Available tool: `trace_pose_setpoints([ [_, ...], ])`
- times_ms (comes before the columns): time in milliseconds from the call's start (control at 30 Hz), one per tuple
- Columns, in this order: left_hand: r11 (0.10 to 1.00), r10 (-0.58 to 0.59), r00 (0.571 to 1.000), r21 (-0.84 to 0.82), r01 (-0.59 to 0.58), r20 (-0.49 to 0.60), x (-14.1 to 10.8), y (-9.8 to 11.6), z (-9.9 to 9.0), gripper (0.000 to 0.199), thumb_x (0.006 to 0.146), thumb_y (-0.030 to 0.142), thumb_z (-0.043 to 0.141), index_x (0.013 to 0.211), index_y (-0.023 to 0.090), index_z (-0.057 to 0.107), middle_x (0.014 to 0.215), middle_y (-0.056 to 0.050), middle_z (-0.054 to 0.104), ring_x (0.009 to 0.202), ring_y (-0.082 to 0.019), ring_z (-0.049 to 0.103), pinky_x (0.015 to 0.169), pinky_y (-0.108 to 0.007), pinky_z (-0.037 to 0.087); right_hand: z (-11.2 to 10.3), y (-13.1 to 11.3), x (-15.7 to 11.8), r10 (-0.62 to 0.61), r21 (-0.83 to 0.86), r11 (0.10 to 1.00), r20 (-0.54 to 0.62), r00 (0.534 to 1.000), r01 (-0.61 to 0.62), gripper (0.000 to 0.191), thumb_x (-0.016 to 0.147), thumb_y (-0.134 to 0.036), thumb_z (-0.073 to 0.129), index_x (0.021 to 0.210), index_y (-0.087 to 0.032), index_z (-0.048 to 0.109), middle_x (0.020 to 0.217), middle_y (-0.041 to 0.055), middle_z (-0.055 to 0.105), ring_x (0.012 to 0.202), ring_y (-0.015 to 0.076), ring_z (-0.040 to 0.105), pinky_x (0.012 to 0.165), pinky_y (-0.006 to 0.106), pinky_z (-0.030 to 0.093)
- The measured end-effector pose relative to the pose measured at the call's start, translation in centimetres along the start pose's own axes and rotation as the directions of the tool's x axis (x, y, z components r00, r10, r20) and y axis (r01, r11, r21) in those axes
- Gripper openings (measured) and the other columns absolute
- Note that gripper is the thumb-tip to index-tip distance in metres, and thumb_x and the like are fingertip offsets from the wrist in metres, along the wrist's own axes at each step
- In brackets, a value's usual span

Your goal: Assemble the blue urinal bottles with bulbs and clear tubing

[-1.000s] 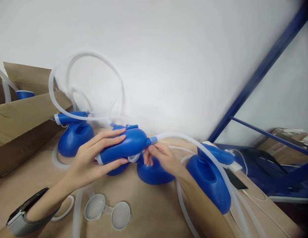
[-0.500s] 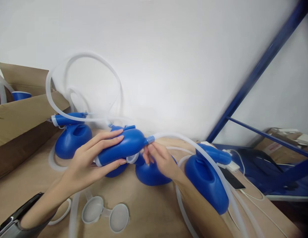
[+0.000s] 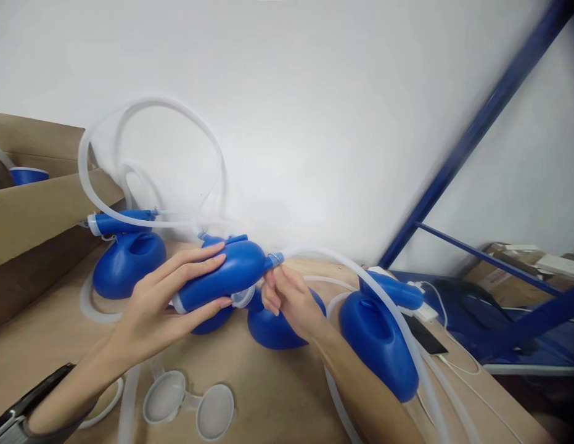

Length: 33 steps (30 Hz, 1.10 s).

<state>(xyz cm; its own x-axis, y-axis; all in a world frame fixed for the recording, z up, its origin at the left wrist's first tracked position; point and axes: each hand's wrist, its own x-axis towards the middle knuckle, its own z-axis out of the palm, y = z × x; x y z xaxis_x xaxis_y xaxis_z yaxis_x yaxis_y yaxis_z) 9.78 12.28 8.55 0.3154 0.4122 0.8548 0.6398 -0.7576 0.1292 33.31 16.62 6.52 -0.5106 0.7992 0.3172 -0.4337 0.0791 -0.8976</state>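
Observation:
My left hand (image 3: pixel 176 296) is wrapped around a blue plastic urinal bottle's tube-shaped head (image 3: pixel 224 274), held sideways above the table. A clear hose (image 3: pixel 323 253) fits over the narrow nozzle at its right end. Around that joint sits a thin wire hose clamp (image 3: pixel 274 258). My right hand (image 3: pixel 291 296) is closed in a pinch right below the joint, its fingertips at the clamp; the exact grip is partly hidden. Behind and under my hands stand blue bottles, one (image 3: pixel 277 324) below my right hand and another (image 3: pixel 213 322) mostly hidden by the held piece.
A blue bottle (image 3: pixel 379 345) stands right, another (image 3: pixel 124 265) left beside an open cardboard box (image 3: pixel 46 216). White double caps (image 3: pixel 189 404) lie in front. A looped hose (image 3: pixel 150 102) leans on the wall. A phone (image 3: pixel 425 336), cables and a blue metal frame (image 3: pixel 471 142) are at right.
The wire clamp now sits over the hose end, rather than at its edge by the nozzle. My right fingers have shifted slightly with it. The whole view has moved slightly.

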Motion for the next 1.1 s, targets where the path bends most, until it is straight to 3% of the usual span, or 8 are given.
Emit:
trace_pose_setpoints([
  [467,0.997,-0.079,0.996,0.022,0.08,-0.043,-0.1,-0.1,0.5,0.042,0.094,0.038,0.078,0.132,0.027,0.064,0.136,-0.007,0.07,0.121,-0.027,0.071,0.103,-0.041,0.06,-1.8,0.4,0.5,0.033,-0.163,0.986,0.033,0.999,-0.027,0.051,0.094,-0.071,0.064,0.091,-0.02,0.056,0.072,-0.0018,0.062,0.058,0.0107,0.055,0.053,0.025,0.036],
  [667,0.995,-0.102,0.993,-0.005,0.102,-0.065,0.2,-0.6,-0.1,0.038,0.091,0.037,0.082,0.125,0.028,0.069,0.129,-0.004,0.073,0.115,-0.026,0.073,0.102,-0.042,0.06,-1.9,-0.5,0.3,0.016,-0.35,0.937,0.071,0.997,0.01,0.054,0.098,-0.073,0.057,0.092,-0.019,0.062,0.079,0.0023,0.067,0.065,0.0132,0.059,0.058,0.027,0.039],
  [900,0.996,-0.034,0.993,0.076,0.043,-0.115,0.7,-0.4,-0.6,0.042,0.089,0.036,0.084,0.128,0.032,0.07,0.126,-0.002,0.074,0.111,-0.025,0.074,0.101,-0.043,0.063,-2.2,-1.6,-0.1,0.056,-0.436,0.9,0.134,0.989,0.008,0.05,0.104,-0.065,0.05,0.098,-0.019,0.066,0.094,0.0081,0.076,0.077,0.0177,0.069,0.063,0.029,0.047],
  [1000,0.987,-0.032,0.983,0.148,0.059,-0.178,0.7,-0.3,-1.0,0.045,0.09,0.034,0.083,0.132,0.035,0.067,0.128,-0.001,0.073,0.113,-0.025,0.073,0.104,-0.046,0.062,-2.2,-2.9,-1.0,0.017,-0.62,0.783,0.096,0.995,0.046,0.048,0.108,-0.06,0.045,0.115,-0.019,0.07,0.103,0.009,0.079,0.083,0.0198,0.073,0.069,0.032,0.054],
  [1033,0.985,-0.045,0.984,0.159,0.073,-0.173,0.7,-0.3,-1.2,0.045,0.091,0.033,0.083,0.133,0.036,0.067,0.129,-0.001,0.073,0.114,-0.025,0.073,0.105,-0.046,0.061,-2.1,-3.5,-1.4,-0.067,-0.712,0.697,0.057,0.996,0.088,0.045,0.108,-0.057,0.047,0.12,-0.021,0.07,0.103,0.0085,0.079,0.085,0.0209,0.073,0.073,0.034,0.056],
  [1100,0.989,-0.049,0.994,0.137,0.062,-0.101,0.7,0.0,-1.5,0.044,0.091,0.035,0.083,0.131,0.035,0.068,0.129,-0.001,0.073,0.114,-0.025,0.073,0.106,-0.045,0.061,-1.7,-4.7,-2.3,-0.32,-0.892,0.416,0.037,0.947,0.176,0.042,0.103,-0.057,0.059,0.126,-0.024,0.072,0.11,0.01,0.079,0.099,0.0271,0.073,0.09,0.044,0.058],
])
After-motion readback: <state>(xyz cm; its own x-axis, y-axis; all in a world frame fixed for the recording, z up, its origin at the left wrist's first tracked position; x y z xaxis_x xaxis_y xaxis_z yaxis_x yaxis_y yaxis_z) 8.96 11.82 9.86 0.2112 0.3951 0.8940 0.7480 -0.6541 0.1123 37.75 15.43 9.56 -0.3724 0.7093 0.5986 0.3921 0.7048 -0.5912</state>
